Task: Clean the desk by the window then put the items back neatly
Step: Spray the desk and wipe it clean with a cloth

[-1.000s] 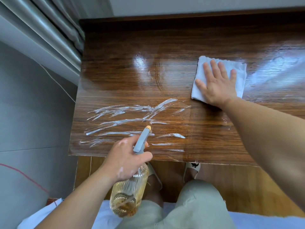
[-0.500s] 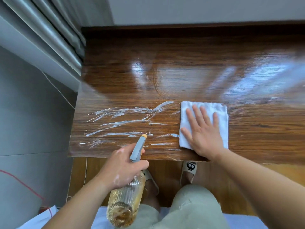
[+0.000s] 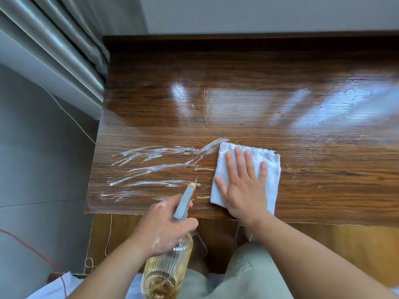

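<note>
Right hand (image 3: 244,188) lies flat, fingers straight, pressing the white cloth (image 3: 269,157) on the tabletop (image 3: 237,93), lower centre of frame. Left hand (image 3: 164,229) grips the spray bottle (image 3: 166,270) at the front edge.

Advised: even pressure and overlapping passes leftward through the white streaks (image 3: 151,167), out to the edge.

The tabletop's right end is blurred and cut off. The items to be put back are not in view.

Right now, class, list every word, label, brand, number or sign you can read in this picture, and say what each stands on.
No text can be read anywhere in this view.
The bottle is clear and ribbed, with no label showing.
The cloth is plain white, with no print.
The desk shows only wood grain, glare and white streaks.
</note>
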A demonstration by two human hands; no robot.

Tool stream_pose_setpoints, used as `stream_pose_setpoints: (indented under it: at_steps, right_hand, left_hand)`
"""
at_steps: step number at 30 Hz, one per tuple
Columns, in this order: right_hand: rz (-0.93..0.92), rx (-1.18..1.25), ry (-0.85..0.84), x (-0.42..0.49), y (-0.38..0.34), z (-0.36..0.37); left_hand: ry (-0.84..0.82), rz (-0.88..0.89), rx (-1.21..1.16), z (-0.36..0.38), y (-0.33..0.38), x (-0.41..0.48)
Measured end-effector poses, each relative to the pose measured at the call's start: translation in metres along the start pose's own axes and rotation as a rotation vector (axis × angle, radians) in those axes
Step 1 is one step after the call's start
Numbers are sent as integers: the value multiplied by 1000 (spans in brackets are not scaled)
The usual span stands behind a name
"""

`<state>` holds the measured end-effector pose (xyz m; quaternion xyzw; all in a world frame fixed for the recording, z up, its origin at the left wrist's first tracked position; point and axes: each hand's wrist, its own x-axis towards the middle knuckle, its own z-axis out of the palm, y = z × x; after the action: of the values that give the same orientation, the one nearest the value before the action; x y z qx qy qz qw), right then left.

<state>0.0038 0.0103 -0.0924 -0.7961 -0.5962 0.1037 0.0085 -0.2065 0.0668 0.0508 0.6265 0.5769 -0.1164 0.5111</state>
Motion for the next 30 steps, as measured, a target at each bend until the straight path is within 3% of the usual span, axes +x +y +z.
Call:
stream_pose_setpoints:
  at_steps: [8, 17, 23, 30]
  right_hand:
    - [55, 59, -54, 102, 17, -25]
    - [-136, 38, -160, 190, 46, -46]
    - [-286, -14, -177, 167, 44, -47]
    - [-530, -52, -222, 72, 24, -33]
  left_hand:
    - [49, 2, 16, 0, 0, 4]
    - [153, 3, -23, 3, -2, -2]
    - [127, -1, -14, 5, -8, -9]
    - [126, 8, -4, 5, -16, -17]
